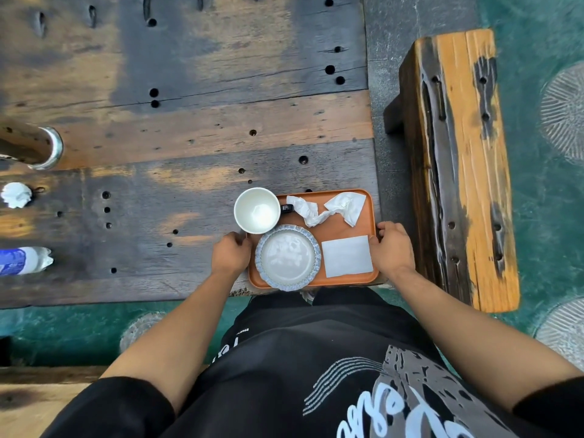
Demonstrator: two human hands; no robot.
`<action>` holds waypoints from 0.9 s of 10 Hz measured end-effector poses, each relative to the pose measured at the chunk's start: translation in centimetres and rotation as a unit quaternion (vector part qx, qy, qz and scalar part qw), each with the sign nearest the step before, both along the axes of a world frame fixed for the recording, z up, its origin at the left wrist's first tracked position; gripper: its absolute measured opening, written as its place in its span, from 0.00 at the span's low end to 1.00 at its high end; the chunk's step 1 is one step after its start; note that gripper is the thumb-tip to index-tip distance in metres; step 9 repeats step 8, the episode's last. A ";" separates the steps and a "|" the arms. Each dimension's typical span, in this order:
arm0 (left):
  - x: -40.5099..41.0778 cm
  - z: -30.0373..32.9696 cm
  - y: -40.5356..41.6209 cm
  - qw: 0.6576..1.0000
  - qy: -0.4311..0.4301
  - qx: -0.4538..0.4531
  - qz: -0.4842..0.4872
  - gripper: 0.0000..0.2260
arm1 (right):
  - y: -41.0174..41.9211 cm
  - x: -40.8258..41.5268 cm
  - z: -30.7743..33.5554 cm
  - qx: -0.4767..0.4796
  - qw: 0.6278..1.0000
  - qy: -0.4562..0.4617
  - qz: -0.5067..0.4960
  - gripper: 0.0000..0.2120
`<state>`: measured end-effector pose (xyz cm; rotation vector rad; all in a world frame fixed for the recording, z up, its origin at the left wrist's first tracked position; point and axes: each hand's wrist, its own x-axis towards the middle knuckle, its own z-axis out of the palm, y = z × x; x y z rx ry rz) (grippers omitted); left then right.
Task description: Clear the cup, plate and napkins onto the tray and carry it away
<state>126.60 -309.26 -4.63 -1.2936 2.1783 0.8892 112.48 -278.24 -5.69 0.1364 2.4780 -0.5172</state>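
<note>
An orange tray (369,216) rests at the near right corner of the dark wooden table (189,128). On it stand a white paper cup (256,210) at the far left and a blue-rimmed plate (287,257) in front of it. A crumpled white napkin (331,208) lies along the tray's far side, and a flat folded napkin (347,256) lies on its near right. My left hand (232,252) grips the tray's left edge. My right hand (393,248) grips the right edge. The tray's near edge overhangs the table's edge slightly.
A wooden bench (458,165) runs along the right of the table, close to my right hand. At the table's left lie a crumpled tissue (16,195), a plastic bottle (25,260) and a metal-ringed wooden post (47,148). The floor is green.
</note>
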 end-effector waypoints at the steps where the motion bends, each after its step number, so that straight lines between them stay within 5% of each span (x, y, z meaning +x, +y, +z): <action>1: 1.9 0.9 0.7 1.000 -0.005 0.012 0.001 0.12 | 0.7 1.7 0.2 -0.027 0.999 -0.017 0.025 0.22; 9: 12.9 1.8 6.3 0.998 0.043 0.032 -0.035 0.08 | 2.2 13.6 3.1 0.039 0.987 0.060 0.144 0.24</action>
